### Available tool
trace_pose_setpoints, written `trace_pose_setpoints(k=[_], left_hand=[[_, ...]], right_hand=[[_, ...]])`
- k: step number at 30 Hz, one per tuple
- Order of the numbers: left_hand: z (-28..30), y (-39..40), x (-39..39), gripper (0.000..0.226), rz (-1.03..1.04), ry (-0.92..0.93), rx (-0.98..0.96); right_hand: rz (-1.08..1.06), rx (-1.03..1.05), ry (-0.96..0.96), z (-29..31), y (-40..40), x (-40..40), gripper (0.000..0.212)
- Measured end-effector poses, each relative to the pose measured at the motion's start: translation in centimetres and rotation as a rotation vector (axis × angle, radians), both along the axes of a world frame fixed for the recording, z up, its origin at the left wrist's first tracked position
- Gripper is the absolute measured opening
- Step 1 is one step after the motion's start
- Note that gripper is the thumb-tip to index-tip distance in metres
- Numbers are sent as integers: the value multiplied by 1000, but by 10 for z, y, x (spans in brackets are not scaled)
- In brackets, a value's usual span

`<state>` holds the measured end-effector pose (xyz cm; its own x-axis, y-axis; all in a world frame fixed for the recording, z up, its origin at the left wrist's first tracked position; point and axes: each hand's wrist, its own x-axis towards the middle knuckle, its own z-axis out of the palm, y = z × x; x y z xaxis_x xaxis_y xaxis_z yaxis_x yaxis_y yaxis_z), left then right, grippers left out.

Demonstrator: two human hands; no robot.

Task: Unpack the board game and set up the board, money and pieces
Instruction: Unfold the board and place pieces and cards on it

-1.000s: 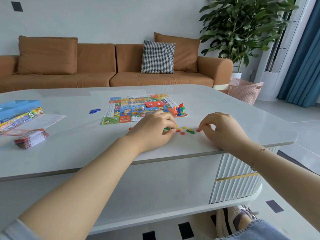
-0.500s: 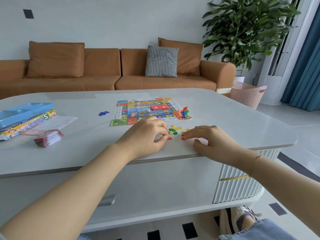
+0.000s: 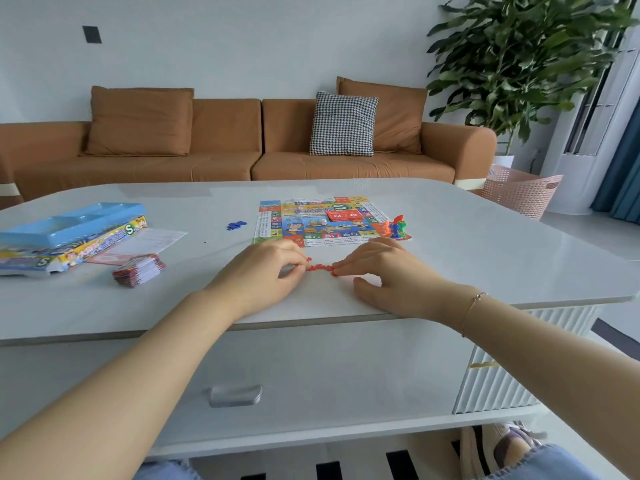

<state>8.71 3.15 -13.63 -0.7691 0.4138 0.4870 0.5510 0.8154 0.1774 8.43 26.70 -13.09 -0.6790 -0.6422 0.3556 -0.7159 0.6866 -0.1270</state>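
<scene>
The colourful game board lies flat on the white table, with a red card stack, a white die and several coloured pawns on it. Just in front of the board, small red pieces sit in a short row between my hands. My left hand has curled fingers touching the row's left end. My right hand pinches its right end. Whether other coloured pieces lie under my hands is hidden.
At the left stand the blue box tray on the game box, a paper sheet and a stack of play money. A small heap of blue pieces lies left of the board. Sofa, plant and pink basket stand behind.
Both hands have drawn together in front of the board, gathering the red pieces into a row. The green and yellow pieces seen earlier are no longer visible. The camera view shifted.
</scene>
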Motion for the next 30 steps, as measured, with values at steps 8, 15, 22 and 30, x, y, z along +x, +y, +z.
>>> trace_pose_setpoints(k=[8,15,22,30], left_hand=[[-3,0,-3,43,69,-261,135],[-5,15,-6,30,-62,-291,210],[-4,32,-9,35,-5,-313,190],[-4,44,-10,27,6,-141,103]], right_hand=[[-31,-159,25,-3,-8,-13,42],[-117,-257,146,-4,18,-9,34],[-164,-352,129,-4,26,-9,28],[-240,-431,73,-1,33,-10,28]])
